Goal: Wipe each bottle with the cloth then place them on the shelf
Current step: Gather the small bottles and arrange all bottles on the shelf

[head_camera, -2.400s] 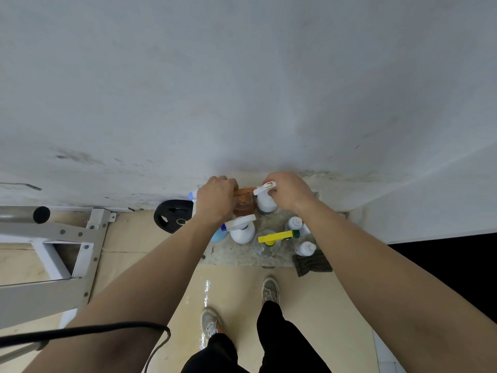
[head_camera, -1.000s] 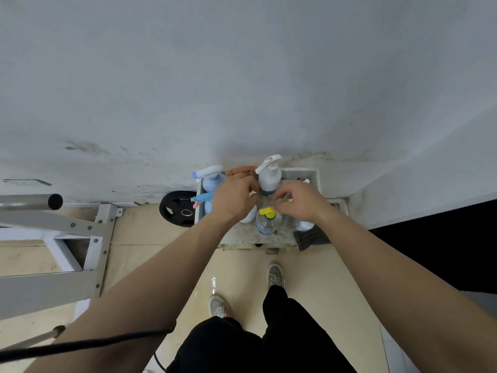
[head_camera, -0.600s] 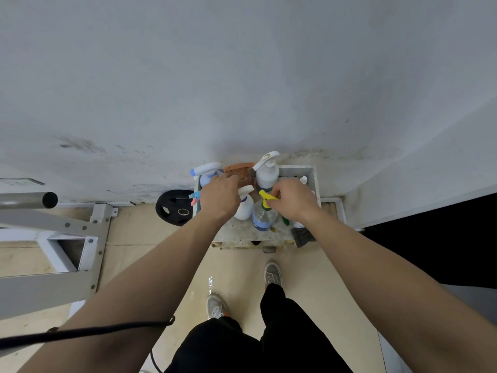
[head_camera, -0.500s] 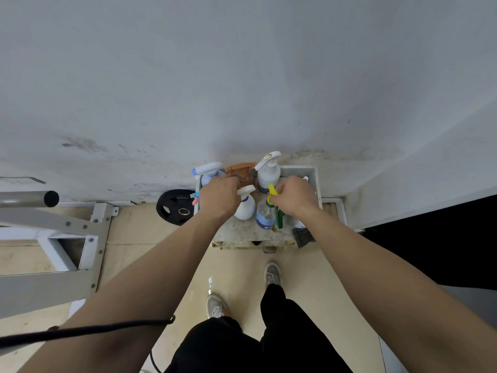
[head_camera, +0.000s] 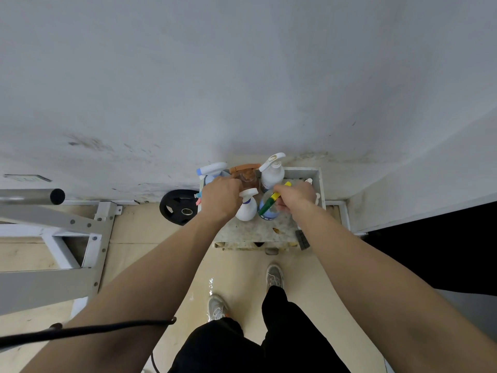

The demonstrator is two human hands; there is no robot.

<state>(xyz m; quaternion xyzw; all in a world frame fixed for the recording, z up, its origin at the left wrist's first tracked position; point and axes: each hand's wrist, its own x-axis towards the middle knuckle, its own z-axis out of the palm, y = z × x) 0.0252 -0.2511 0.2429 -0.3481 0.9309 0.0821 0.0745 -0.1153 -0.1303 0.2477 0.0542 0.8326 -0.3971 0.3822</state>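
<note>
Well, both hands are down among the bottles on the low shelf (head_camera: 252, 230), whose speckled top sits against the wall (head_camera: 242, 76). The right hand (head_camera: 294, 195) is clasped around the yellow and green trigger (head_camera: 271, 201) of a clear bottle (head_camera: 270, 213), which tilts a little and stands just left of that hand's knuckles. The left hand (head_camera: 222, 196) has its fingers curled downward, but its back hides the fingertips, so I cannot tell whether it grasps anything. A small white spray bottle (head_camera: 246, 207) stands between the two hands, its head touching or nearly touching the left hand's fingers. A pink and blue trigger (head_camera: 198, 198) pokes out from under the left hand's outer edge.

Beyond the left hand, nearer the wall, are a white sprayer with a blue tip (head_camera: 212, 167) and an amber bottle with an orange top (head_camera: 247, 175). A white pump bottle (head_camera: 273, 170) stands beyond the gap between the hands. Behind the right hand a small white cap (head_camera: 309, 181) shows (the rest of it is hidden).

The dark cloth (head_camera: 302, 238) lies at the shelf's front corner beside the right forearm, and neither hand touches it. Out past the left wrist a black weight plate (head_camera: 178, 207) rests on the floor, with a grey metal frame (head_camera: 67, 238) further out.
</note>
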